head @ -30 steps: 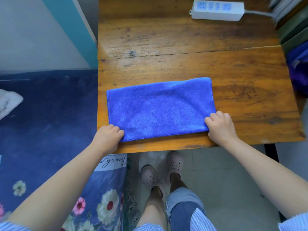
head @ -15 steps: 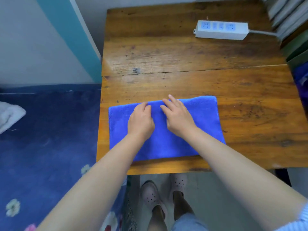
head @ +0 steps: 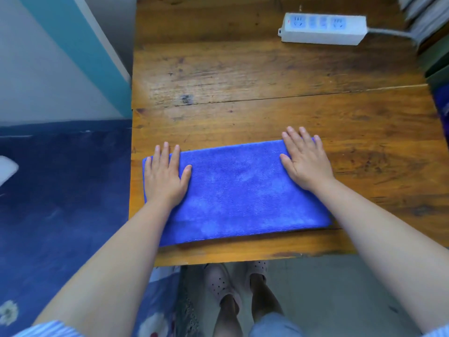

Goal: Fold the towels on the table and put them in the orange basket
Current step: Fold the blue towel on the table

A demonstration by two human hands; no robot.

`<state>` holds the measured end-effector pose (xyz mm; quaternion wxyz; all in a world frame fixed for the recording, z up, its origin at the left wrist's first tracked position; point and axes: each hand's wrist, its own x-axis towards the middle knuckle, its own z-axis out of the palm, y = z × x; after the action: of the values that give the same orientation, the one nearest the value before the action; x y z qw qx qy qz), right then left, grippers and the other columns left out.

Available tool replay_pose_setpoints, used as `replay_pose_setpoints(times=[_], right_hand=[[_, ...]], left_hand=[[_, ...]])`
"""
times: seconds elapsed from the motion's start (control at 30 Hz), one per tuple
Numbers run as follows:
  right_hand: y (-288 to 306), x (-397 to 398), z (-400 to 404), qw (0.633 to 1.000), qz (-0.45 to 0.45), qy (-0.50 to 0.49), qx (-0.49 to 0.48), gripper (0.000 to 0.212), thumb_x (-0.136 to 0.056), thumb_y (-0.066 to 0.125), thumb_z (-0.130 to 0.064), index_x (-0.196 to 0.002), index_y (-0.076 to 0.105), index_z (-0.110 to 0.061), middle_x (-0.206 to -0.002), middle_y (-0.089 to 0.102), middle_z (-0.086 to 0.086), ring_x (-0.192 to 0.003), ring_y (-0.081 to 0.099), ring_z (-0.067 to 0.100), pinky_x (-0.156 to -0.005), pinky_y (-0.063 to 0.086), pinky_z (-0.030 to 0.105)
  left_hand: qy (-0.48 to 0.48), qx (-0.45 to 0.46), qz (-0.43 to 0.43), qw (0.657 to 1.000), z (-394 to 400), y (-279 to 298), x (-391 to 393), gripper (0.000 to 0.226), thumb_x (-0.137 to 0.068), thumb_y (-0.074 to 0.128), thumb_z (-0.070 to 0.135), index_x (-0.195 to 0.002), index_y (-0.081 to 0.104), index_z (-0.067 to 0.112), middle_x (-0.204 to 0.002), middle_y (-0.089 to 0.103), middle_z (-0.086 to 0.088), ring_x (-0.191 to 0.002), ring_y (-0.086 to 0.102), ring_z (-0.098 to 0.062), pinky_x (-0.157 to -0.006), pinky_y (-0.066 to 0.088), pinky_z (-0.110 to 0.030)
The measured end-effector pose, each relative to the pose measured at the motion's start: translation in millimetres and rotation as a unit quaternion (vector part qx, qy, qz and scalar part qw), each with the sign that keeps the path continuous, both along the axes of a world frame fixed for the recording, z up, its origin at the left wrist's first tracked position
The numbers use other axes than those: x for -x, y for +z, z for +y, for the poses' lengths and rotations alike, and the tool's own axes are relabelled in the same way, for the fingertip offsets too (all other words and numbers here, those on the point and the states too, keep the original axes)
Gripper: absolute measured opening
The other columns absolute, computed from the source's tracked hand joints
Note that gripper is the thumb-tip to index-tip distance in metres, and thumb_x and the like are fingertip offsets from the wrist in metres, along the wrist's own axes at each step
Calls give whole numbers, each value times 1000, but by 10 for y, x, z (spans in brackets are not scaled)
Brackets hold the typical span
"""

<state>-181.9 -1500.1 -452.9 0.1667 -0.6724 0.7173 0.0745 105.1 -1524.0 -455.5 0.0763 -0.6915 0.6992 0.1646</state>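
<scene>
Where wooden table (head: 243, 69) meets blue floor (head: 60, 190) | power strip (head: 323, 29) far-right

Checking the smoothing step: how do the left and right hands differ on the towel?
The left hand lies at the towel's left end, the right hand at its right end. The right hand sits farther up the table than the left. Both lie flat, fingers straight.

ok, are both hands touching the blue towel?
Touching. The head view shows the left hand and right hand lying flat, fingers straight, on opposite ends of the blue towel.
</scene>
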Motion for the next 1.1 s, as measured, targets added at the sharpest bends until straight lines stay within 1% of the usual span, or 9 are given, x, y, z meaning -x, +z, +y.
replay_pose_setpoints(times=[0.07, 0.2, 0.3, 0.4, 0.53, 0.73, 0.9, 1.0, 1.1], right_hand=[[10, 175, 44, 999, -8, -49, -20, 69, -86, 12, -49, -147, 9, -17, -157, 2, 0, -146, -1, 20, -117, -1, 37], [15, 366, 71, 996, -1, -81, -49, 61, -96, 21, -41, -148, 4, -13, -157, -3, 1, -145, -5, 19, -117, -2, 38], [118, 279, 192, 986, -68, -153, 3, 61, -96, 27, -35, -146, 9, -5, -157, 6, 9, -145, 3, 23, -117, 4, 39], [321, 70, 698, 965, -64, -240, 80, 72, -81, 28, -36, -142, 24, 2, -150, 27, 18, -141, 21, 31, -114, 18, 41], [277, -267, 835, 954, -57, -291, 49, 63, -90, 49, -30, -142, 24, -3, -146, 34, 13, -134, 29, 30, -106, 26, 42], [318, -381, 738, 926, -97, -365, -17, 72, -88, 58, -28, -143, 17, -2, -139, 35, 19, -125, 39, 36, -98, 37, 39], [362, -290, 590, 866, -192, -461, -35, 45, -80, 68, -20, -116, 48, -1, -125, 55, 19, -115, 52, 34, -86, 43, 37], [390, -212, 574, 853, -248, -459, -20, 17, -76, 69, -15, -88, 60, -7, -106, 66, 18, -97, 62, 34, -77, 49, 37], [566, -222, 599, 859, -311, -407, -25, 10, -79, 64, -6, -88, 60, -7, -96, 65, 15, -89, 62, 31, -76, 48, 37]], left_hand=[[9, -3, 5, 1000, -17, 0, -100, 58, -99, 29, 37, -149, 11, 14, -158, 3, -5, -147, 0, -19, -118, -1, -37], [54, -25, 24, 998, -93, -56, -198, 59, -99, 28, 36, -149, 10, 9, -158, 2, -6, -147, -1, -19, -118, 1, -41], [83, -8, -21, 996, -147, -34, -155, 61, -99, 25, 39, -149, 4, 10, -158, -4, -6, -146, -6, -19, -116, -2, -47], [-17, 21, -28, 999, 98, 140, 56, 63, -99, 28, 38, -149, 0, 11, -158, -8, -5, -146, -9, -19, -116, -6, -47], [-138, 17, 25, 990, 327, 128, 401, 63, -96, 22, 42, -149, 5, 12, -158, -6, -4, -146, -7, -19, -117, -8, -40], [-151, -28, 23, 988, 502, 29, 632, 62, -98, 26, 42, -150, 2, 17, -158, -7, 1, -146, -9, -14, -117, -8, -38], [-151, -25, 24, 988, 500, 31, 637, 61, -99, 24, 43, -150, 1, 18, -158, -8, 1, -146, -9, -13, -117, -8, -37], [-151, -23, 21, 988, 498, 39, 633, 61, -99, 23, 43, -150, 0, 18, -158, -9, 1, -146, -9, -13, -117, -8, -38], [-164, -36, 38, 985, 476, 77, 639, 61, -99, 24, 41, -150, 0, 17, -158, -10, 1, -146, -11, -14, -117, -8, -39]])
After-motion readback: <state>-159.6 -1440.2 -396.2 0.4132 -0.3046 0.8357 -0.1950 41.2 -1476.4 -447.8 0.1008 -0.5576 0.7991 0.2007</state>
